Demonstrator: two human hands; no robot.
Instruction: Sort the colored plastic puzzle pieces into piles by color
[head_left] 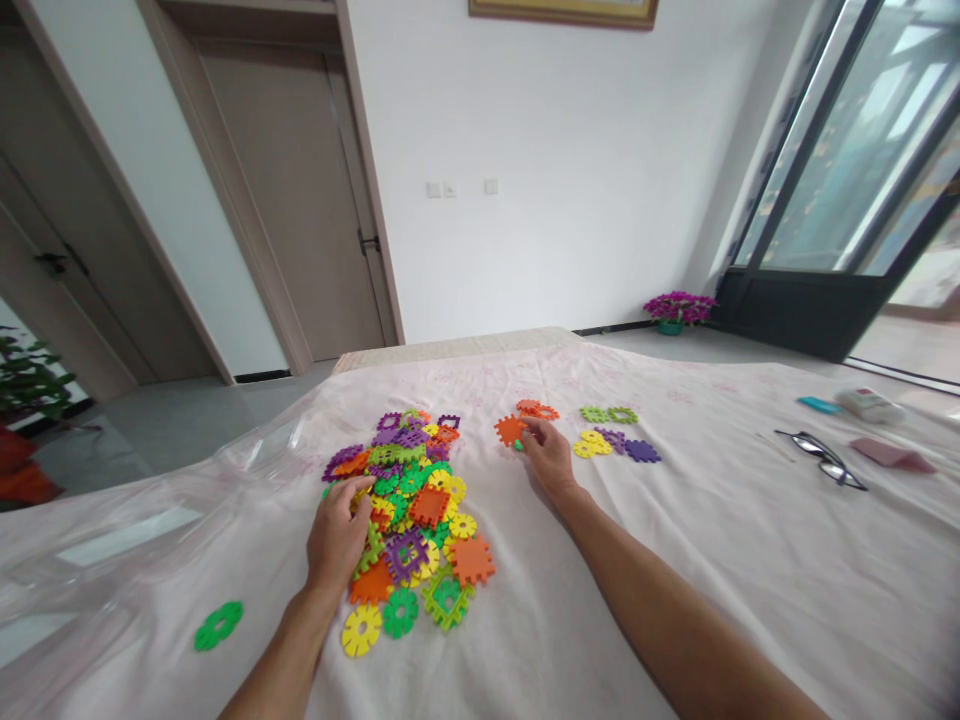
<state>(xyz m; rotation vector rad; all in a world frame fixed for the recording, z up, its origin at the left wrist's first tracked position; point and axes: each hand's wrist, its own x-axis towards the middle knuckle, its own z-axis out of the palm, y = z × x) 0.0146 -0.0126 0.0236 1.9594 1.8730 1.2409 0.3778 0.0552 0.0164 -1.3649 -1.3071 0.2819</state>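
Note:
My right hand (551, 455) pinches an orange notched square plastic tile (509, 431) by its right edge, low over the cloth. A small green piece (519, 445) shows just below the fingertips. Behind it lie more orange tiles (546, 411). My left hand (339, 522) rests at the left side of a heap of interlocking toy pieces (409, 505), its fingers bent over them and thumb apart. The heap mixes purple, orange and light green squares with yellow and green flower discs. What lies beneath the left fingers is partly hidden.
Right of my right hand are light green frames (621, 415), yellow discs (592, 444) and a dark purple tile (643, 451). A lone green disc (218, 626) lies at left near clear plastic (172, 530). Eyeglasses (821, 460) lie far right on the pale cloth (712, 560).

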